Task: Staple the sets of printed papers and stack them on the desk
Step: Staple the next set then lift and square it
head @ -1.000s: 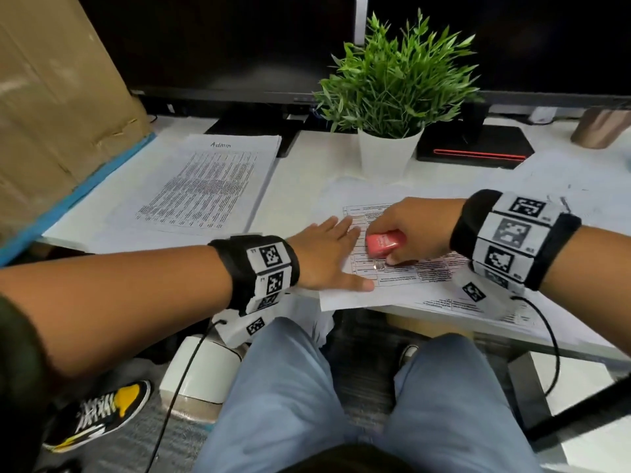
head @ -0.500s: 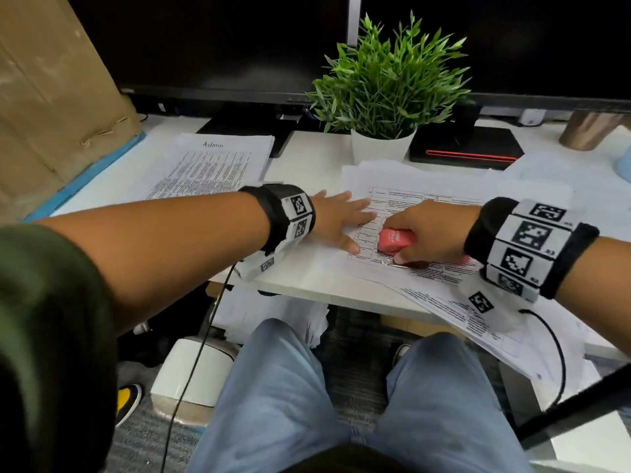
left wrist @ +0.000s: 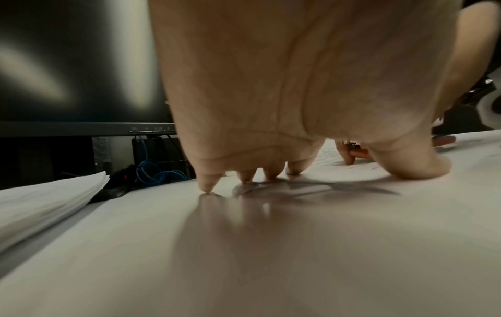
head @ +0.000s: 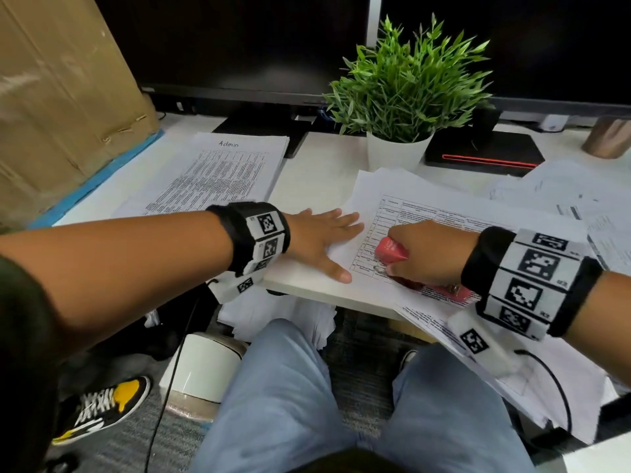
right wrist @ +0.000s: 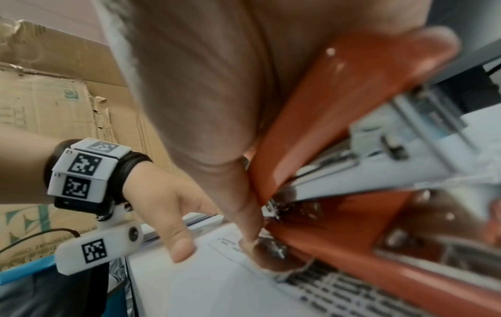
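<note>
Holding a red stapler, the right hand curls its fingers over the top of the tool while the thumb runs down along its side to the sheet; this grip is closed around the stapler. The stapler's nose sits on the near left corner of a printed set of papers, and its red base lies under the wrist, on the same set. In the right wrist view the stapler fills the frame, its arm raised off the base so that the metal channel shows between them. The left hand lies flat just beside the stapler, fingers straight and spread, pressing the left edge of the papers and the white tabletop; its thumb points toward the stapler's nose without touching it. The left wrist view shows the fingertips bearing down on the surface. A second stack of printed sheets lies well apart to the left, and a potted plant stands behind the papers.
</note>
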`<state>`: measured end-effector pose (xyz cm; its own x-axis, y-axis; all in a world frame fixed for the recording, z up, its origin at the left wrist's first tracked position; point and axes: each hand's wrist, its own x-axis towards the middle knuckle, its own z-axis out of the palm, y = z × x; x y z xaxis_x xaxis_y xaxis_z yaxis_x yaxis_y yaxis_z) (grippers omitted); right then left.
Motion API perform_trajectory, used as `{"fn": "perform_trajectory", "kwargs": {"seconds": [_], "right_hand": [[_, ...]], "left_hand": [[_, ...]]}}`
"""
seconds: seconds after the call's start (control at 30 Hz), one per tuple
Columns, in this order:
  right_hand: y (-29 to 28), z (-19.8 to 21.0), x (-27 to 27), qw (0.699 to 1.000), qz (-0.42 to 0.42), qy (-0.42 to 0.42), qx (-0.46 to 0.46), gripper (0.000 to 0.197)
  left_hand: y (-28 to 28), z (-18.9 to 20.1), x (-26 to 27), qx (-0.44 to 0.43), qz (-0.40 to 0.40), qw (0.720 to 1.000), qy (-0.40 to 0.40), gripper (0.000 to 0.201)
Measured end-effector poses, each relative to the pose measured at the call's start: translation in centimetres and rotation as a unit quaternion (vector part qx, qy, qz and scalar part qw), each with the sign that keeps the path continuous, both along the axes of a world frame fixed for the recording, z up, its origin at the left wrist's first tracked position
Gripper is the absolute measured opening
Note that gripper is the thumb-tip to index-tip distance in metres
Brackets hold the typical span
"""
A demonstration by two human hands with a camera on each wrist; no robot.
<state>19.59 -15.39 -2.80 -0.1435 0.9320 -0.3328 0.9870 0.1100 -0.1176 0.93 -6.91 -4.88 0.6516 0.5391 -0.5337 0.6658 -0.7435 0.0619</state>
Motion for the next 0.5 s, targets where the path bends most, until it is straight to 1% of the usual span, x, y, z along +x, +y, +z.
{"fn": "perform_trajectory", "kwargs": {"seconds": [0.13,0.23,0.3,0.37,0.43,0.5], "right_hand": [[0.4,-0.2,-1.0,0.998,-0.044,0.041,0.001,0.025],[1.0,0.2,-0.8,0.988,-0.102,0.111,-0.026,0.031],[1.6,0.3,0.0,0.969,-0.17,0.171,-0.056,0.029],[2.2,0.1,0.8,0.939,-0.232,0.241,-0.081,0.027],[2.7,-0.3,1.4,0.919,-0.261,0.282,-0.091,0.027],[2.9,-0.5,1.4,0.916,-0.266,0.285,-0.094,0.028]], "left_hand": [[-1.3,-0.1,1.9,0.049,0.0,0.999,0.01,0.084],[-2.7,-0.7,2.8,0.051,0.009,0.999,-0.002,0.079],[-3.7,-1.0,2.9,0.047,-0.004,0.999,-0.006,0.079],[-4.9,-1.1,2.6,0.038,-0.023,0.999,-0.008,0.081],[-6.2,-1.0,2.0,0.029,-0.041,0.999,-0.008,0.083],[-7.1,-1.1,1.1,0.028,-0.063,0.998,-0.007,0.083]]}}
